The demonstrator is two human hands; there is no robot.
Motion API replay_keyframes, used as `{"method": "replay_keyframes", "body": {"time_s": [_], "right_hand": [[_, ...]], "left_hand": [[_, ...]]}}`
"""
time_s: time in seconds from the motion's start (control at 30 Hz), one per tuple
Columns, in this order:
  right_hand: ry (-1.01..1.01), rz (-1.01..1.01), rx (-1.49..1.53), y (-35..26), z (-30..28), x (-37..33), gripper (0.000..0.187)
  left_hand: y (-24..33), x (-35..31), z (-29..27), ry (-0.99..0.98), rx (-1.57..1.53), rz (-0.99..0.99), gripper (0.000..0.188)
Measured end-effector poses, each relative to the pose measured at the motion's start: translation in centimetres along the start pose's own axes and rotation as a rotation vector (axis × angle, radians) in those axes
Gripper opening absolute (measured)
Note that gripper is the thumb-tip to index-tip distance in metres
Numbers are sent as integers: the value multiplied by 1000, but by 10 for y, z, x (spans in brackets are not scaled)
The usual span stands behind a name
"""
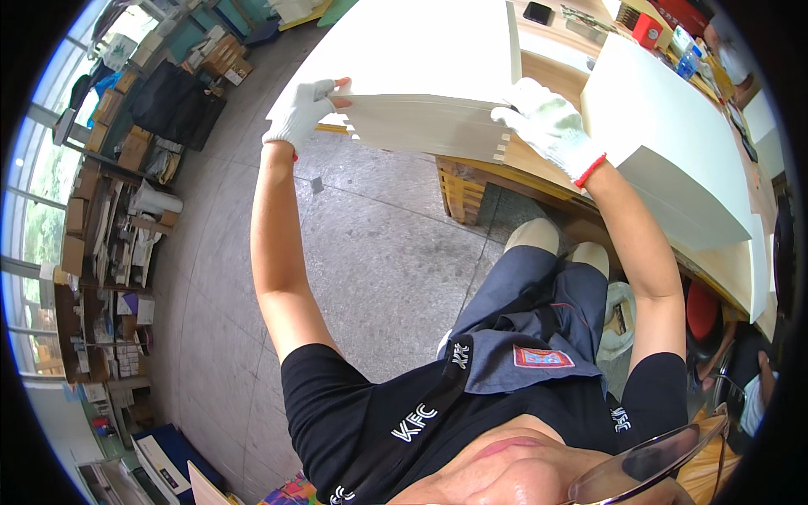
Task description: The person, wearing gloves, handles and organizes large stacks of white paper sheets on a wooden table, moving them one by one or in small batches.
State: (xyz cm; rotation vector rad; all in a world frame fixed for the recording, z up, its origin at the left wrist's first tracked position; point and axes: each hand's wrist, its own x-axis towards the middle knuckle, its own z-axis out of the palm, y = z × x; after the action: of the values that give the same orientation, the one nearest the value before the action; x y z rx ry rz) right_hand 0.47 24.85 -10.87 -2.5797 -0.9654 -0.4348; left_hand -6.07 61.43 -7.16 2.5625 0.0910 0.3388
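Note:
A thick stack of large white sheets (421, 50) lies in front of me on the table, its layered near edge (429, 124) facing me with small steps at both ends. My left hand (305, 109), in a white knit glove with some bare fingertips, grips the stack's near left corner. At the near right corner my right hand (547, 124), gloved in white with a red cuff, has its thumb on the front edge and its fingers over the top. Both hands are closed on the sheets; the fingers' undersides are partly hidden. Whether the sheets are paper or card I cannot tell.
A second stack of white sheets (665, 109) stands to the right on the wooden table (530, 160). Beyond it are a phone (537, 13), a red box (647, 30) and a water bottle (689, 62). Loaded shelves (126, 244) line the left wall. Another person sits at the right edge.

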Motion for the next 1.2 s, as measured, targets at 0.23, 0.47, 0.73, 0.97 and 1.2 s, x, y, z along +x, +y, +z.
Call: {"method": "replay_keyframes", "body": {"time_s": [0.23, 0.47, 0.73, 0.97, 1.2], "right_hand": [[111, -131, -52, 4, 6, -6, 31], [136, -144, -103, 3, 10, -5, 33], [368, -295, -145, 4, 21, -18, 19], [378, -179, -116, -11, 21, -37, 42], [204, -217, 100, -27, -41, -82, 53]], "left_hand": [[-1, 4, -2, -22, 47, -7, 40], [-3, 6, -3, -24, 89, -1, 39], [-2, 4, -3, -32, 148, 8, 36], [3, 12, -5, -75, 269, 45, 29], [123, 12, -18, 99, 679, 288, 57]]}}
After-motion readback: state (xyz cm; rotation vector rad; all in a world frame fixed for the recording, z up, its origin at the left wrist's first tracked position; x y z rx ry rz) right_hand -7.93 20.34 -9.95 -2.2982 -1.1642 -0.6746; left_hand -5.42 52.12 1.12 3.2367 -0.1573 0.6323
